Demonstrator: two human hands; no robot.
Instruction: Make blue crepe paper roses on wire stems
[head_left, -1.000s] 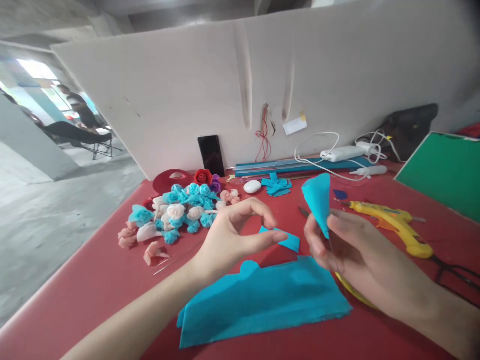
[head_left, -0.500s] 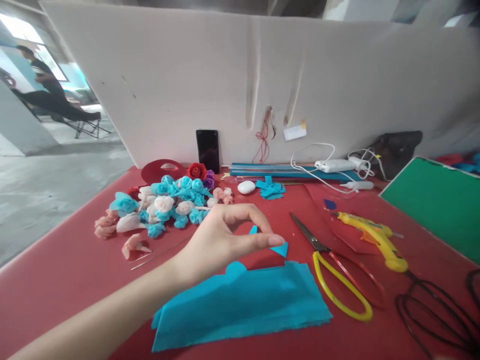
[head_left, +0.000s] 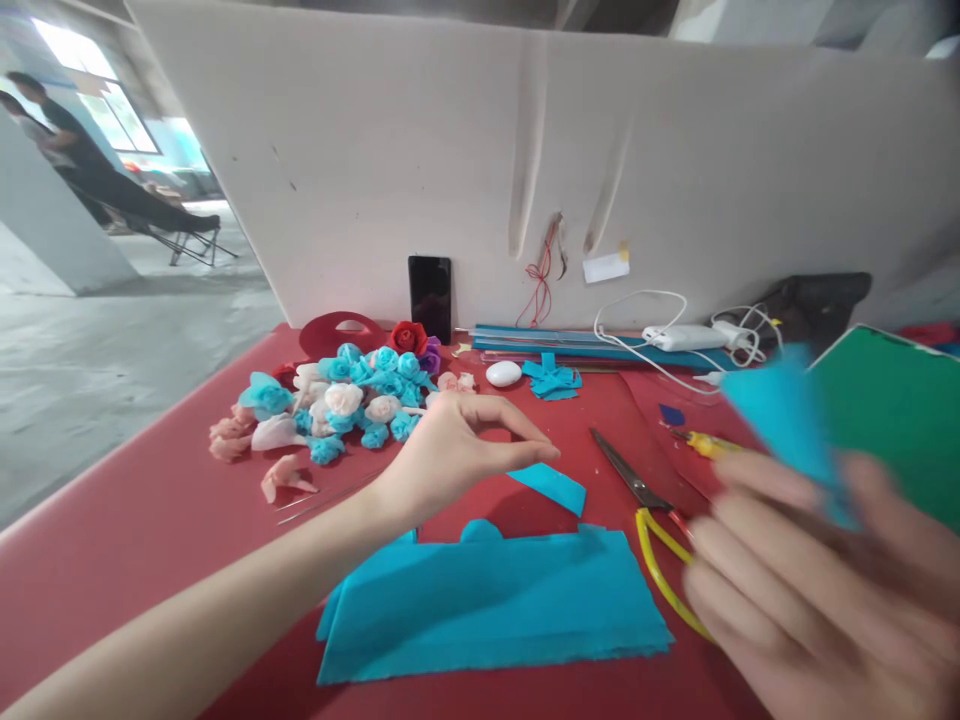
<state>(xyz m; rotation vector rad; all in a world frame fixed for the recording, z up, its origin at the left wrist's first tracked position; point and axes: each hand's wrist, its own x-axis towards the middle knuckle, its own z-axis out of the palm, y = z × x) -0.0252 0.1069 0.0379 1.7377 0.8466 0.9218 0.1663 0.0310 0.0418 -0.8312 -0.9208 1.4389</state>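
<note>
My left hand (head_left: pixel 465 450) hovers over the table with thumb and index finger pinched together; whether anything sits between the tips is too small to see. Just below those fingertips lies a small blue strip (head_left: pixel 551 487). Blurred by motion, my right hand (head_left: pixel 817 590) at the right grips a small piece of blue crepe paper (head_left: pixel 776 410) between its fingers. A folded stack of blue crepe paper (head_left: pixel 487 605) lies in front of me. Scissors with yellow and red handles (head_left: pixel 637 487) rest beside it, partly behind my right hand.
Blue, white and pink paper flowers (head_left: pixel 345 400) are heaped at left. Behind stand a phone (head_left: pixel 430 298), a white oval case (head_left: pixel 503 374), cut blue strips (head_left: pixel 551 377) and a white charger (head_left: pixel 679 338). A yellow glue gun (head_left: pixel 709 445) and green board (head_left: pixel 900 430) are at right.
My right hand has come into view from the right with the blue paper piece. My left thumb and index finger have closed into a pinch. The view has shifted slightly left.
</note>
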